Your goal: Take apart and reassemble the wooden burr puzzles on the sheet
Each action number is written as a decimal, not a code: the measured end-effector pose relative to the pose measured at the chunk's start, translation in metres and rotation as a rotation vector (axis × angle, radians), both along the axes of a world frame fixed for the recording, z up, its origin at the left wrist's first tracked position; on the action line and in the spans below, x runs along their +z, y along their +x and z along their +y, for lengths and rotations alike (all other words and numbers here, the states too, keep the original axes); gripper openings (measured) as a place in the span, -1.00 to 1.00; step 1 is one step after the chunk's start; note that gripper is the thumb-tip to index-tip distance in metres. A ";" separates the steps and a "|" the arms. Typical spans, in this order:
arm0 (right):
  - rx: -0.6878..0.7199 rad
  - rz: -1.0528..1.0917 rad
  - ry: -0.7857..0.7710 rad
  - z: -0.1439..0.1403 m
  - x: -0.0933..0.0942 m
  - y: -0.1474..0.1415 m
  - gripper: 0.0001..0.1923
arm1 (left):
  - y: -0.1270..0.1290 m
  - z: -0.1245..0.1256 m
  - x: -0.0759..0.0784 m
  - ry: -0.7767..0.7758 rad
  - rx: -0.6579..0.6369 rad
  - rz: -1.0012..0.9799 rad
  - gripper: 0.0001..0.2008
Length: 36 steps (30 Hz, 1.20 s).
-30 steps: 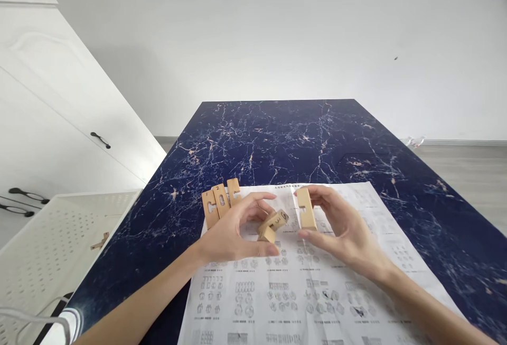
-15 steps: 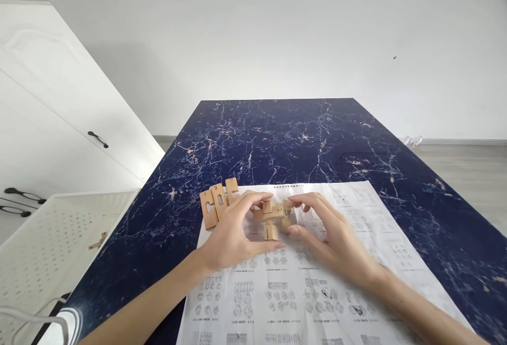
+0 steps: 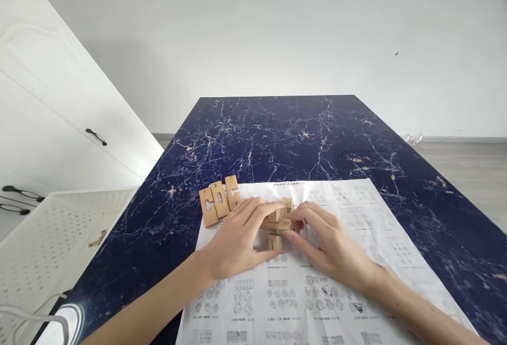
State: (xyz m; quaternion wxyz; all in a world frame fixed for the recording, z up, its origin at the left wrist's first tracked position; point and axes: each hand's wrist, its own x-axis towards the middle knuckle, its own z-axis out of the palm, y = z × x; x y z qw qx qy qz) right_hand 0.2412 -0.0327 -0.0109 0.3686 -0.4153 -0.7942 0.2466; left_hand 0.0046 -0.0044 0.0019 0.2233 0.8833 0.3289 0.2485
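Observation:
A partly joined wooden interlocking puzzle [image 3: 274, 225] sits between my hands above a printed instruction sheet [image 3: 283, 313]. My left hand [image 3: 241, 236] is closed around its left side, thumb low at the near block and fingers at the upper block. From the right, my right hand [image 3: 325, 234] pinches the end of a numbered crosspiece; its fingertips partly hide that end. Behind the puzzle a further wooden block [image 3: 287, 203] shows between the hands. Left of my left hand lie several flat notched wooden pieces [image 3: 219, 199], marked with numbers, on the sheet's upper left corner.
The dark blue marbled table [image 3: 261, 139] reaches to a pale wall. At the left, a white perforated basket [image 3: 35, 250] holds a small wooden piece [image 3: 98, 239]. A white cable [image 3: 35, 313] crosses the lower left, near a white cabinet [image 3: 59, 96].
My right hand has closed in on the puzzle and now pinches the crosspiece's end. The puzzle has shifted slightly toward me, and the left fingers sit closer around it.

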 end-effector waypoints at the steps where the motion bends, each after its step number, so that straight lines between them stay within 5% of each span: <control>1: -0.007 0.021 -0.029 -0.002 0.001 -0.002 -0.83 | 0.000 0.000 0.000 0.031 0.001 -0.011 -0.41; 8: -0.016 0.228 -0.242 -0.005 0.011 -0.004 -0.74 | -0.004 0.006 -0.004 -0.015 0.086 -0.029 -0.32; 14: -0.263 0.376 -0.336 0.011 0.007 0.012 -0.66 | -0.003 0.006 -0.005 -0.078 0.132 0.058 -0.22; 21: -0.392 0.094 -0.368 0.019 0.003 0.014 -0.65 | -0.002 0.006 -0.006 -0.089 0.137 0.067 -0.27; 27: -0.317 0.038 -0.274 0.015 -0.002 0.010 -0.60 | -0.003 0.006 -0.007 -0.055 0.132 0.043 -0.26; 36: 0.004 0.027 -0.218 0.011 -0.002 0.008 -0.64 | -0.002 0.008 -0.004 0.006 0.099 0.069 -0.39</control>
